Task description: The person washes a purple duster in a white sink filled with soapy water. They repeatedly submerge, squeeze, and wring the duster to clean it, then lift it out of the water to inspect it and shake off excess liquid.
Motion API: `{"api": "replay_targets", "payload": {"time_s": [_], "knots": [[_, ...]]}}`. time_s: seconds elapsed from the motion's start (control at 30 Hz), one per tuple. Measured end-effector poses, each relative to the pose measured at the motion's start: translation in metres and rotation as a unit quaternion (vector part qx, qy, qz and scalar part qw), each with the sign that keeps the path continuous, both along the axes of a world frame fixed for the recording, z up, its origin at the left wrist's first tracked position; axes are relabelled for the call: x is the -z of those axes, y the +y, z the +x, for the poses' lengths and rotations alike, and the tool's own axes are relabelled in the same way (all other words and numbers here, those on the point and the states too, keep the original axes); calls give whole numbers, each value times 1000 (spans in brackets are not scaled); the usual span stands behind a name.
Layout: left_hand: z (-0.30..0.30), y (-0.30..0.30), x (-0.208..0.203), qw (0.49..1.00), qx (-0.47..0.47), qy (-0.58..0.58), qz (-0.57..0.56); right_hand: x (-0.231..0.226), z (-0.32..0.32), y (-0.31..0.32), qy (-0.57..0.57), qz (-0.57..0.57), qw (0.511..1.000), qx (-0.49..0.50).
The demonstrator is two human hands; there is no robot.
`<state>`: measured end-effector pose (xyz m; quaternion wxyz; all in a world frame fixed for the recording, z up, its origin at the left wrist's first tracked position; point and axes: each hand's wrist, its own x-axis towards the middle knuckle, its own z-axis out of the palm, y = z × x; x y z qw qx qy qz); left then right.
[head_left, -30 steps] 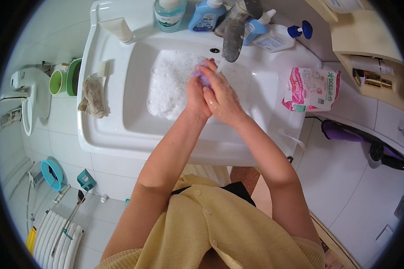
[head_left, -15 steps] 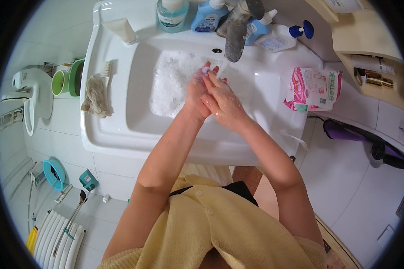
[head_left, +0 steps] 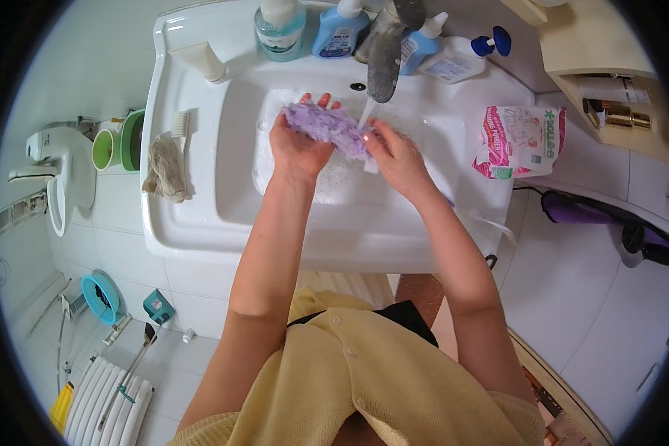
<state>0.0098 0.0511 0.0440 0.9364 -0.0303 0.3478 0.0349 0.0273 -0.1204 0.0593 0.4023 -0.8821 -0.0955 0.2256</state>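
Observation:
A ruffled lilac piece of wet cloth (head_left: 327,128) stretches between my hands above the sink. My left hand (head_left: 297,152) is turned palm up with the cloth lying across it, fingertips showing beyond its far edge. At the cloth's right end, my right hand (head_left: 398,160) pinches it between thumb and fingers. Water (head_left: 367,113) runs from the grey faucet (head_left: 383,70) by that end. White suds (head_left: 267,167) cover much of the water in the white sink (head_left: 234,149) beneath.
Along the back rim stand a teal bottle (head_left: 281,33), blue bottles (head_left: 340,31) and a white pump bottle (head_left: 453,67). A white tube (head_left: 199,61), brush (head_left: 180,128) and beige cloth (head_left: 165,171) lie left. A pink-and-white washing powder bag (head_left: 519,141) sits right.
My hands were pressed together with only a bit of lilac showing; now they are apart and the cloth is spread between them. Water now runs from the faucet.

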Motion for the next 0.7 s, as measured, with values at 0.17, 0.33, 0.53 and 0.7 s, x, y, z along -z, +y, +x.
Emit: {"api": "replay_targets", "payload": {"time_s": [0.17,0.33,0.53,0.7], "knots": [[-3,-2,-6,991,-56,-103,59,0,17,15,-57,1,998,12],[-3,-18,6,989,16,-135,60,15,24,13,-118,22,990,69],[-4,-42,8,979,91,-148,110,-17,11,-26,384,180,897,127],[1,-47,23,982,93,-149,66,3,19,-46,547,174,818,27]]}}
